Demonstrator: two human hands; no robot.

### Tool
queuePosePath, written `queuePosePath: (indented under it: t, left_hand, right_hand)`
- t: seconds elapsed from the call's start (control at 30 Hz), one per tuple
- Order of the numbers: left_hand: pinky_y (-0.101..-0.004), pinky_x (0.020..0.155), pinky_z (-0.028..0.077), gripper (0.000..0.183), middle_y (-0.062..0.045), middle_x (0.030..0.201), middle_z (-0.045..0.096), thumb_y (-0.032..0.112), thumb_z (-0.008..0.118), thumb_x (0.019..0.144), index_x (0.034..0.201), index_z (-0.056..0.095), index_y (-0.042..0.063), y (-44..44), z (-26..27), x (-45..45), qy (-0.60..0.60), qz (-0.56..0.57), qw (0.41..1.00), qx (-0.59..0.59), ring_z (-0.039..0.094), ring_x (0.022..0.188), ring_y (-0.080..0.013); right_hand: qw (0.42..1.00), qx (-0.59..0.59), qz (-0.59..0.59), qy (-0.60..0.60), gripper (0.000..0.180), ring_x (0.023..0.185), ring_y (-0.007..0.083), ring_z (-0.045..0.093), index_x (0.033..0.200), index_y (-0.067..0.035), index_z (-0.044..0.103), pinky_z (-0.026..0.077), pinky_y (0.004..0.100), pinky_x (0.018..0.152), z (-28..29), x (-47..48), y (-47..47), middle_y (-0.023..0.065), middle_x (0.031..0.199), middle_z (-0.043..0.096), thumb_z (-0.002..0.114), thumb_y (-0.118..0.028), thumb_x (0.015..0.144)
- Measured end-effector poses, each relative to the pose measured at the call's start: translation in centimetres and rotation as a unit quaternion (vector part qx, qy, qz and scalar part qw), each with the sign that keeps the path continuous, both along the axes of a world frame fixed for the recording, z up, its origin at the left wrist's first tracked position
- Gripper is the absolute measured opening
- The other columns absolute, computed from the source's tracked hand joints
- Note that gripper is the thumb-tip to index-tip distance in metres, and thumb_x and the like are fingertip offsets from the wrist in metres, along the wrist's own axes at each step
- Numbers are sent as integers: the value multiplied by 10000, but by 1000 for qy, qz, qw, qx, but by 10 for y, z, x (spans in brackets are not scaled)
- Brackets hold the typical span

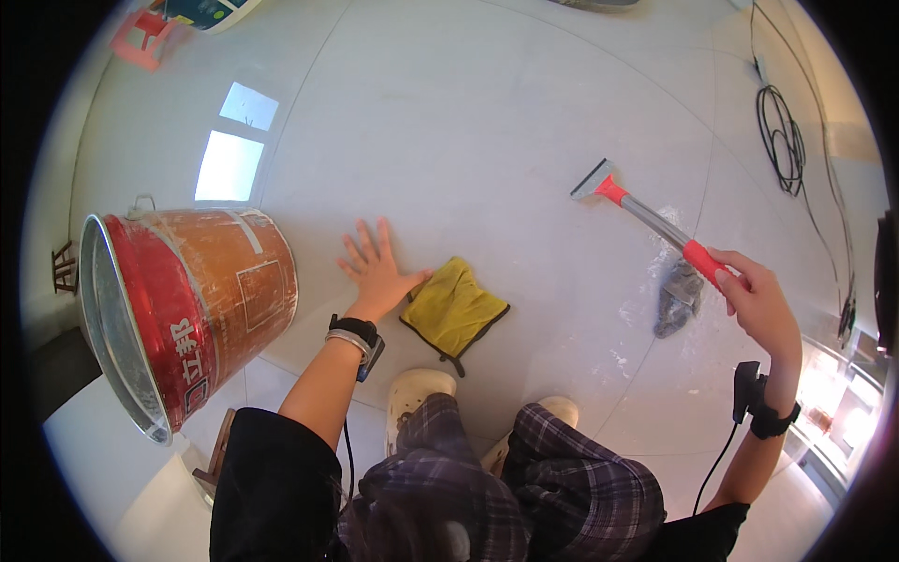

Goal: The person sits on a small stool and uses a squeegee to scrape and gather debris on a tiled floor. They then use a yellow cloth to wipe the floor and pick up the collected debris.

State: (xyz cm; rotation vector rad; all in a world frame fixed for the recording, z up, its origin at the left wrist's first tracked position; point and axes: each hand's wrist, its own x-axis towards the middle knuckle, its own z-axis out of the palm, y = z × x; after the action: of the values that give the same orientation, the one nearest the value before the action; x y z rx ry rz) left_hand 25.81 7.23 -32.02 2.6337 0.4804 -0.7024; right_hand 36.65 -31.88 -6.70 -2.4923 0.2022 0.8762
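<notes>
My right hand (pixel 757 298) grips the red handle of a long-handled floor scraper (pixel 653 221), whose wide blade points up and to the left over pale floor tiles. Under the handle, near that hand, lies a crumpled grey cloth (pixel 678 298) amid white residue on the floor. My left hand (pixel 379 272) is spread with its palm down, the fingers apart and nothing held. Its thumb reaches the upper left edge of a yellow cloth with dark edging (pixel 454 308), which lies in front of my feet.
At the left stands a red and orange metal bucket (pixel 211 295) with white smears. A pink plastic stool (pixel 142 36) is at the upper left. Coiled black cable (pixel 779 140) lies along the right side. A small wooden stool (pixel 215 453) is partly visible below the bucket.
</notes>
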Motion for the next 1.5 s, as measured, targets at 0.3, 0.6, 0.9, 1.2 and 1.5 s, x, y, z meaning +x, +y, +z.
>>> queuePosePath:
  t: [0.3,0.6,0.9,1.2,1.5]
  left_hand:
    - [-642,945,-81,1137,-238,1406,-176,545,677,641,1392,-67,126,-1,5,2,-1,-5,1000,7,-207,1259,-467]
    - [-663,924,-83,1158,-251,1394,-200,571,667,636,1388,-82,107,2,0,2,13,-18,1000,-6,-221,1243,-488]
    - [-662,927,-75,1156,-244,1398,-192,574,668,637,1388,-79,112,0,-1,0,22,-13,1000,0,-213,1246,-487]
    - [-656,935,-69,1152,-236,1401,-192,573,672,637,1387,-80,125,-1,-4,0,19,-18,1000,5,-206,1250,-480]
    - [-668,934,-37,1143,-219,1415,-167,570,678,627,1394,-56,150,0,-8,-2,-6,-15,1000,22,-184,1260,-476]
  right_hand:
    - [974,187,-69,-105,300,505,47,429,1115,-116,556,335,205,452,-73,66,57,0,624,522,521,-264,857]
    - [943,225,-23,-246,319,502,86,478,1139,-128,543,387,232,479,-172,127,172,33,646,553,481,-292,872]
    - [965,139,-27,-221,295,696,242,598,1072,-111,572,456,327,659,-155,138,134,153,758,615,478,-276,847]
    - [986,62,-114,-101,307,452,78,432,1088,-128,562,335,230,408,-85,75,26,20,582,509,473,-307,855]
    - [981,35,-186,-51,268,523,62,448,1113,-82,550,358,217,475,-45,-73,-41,-3,589,482,475,-193,882]
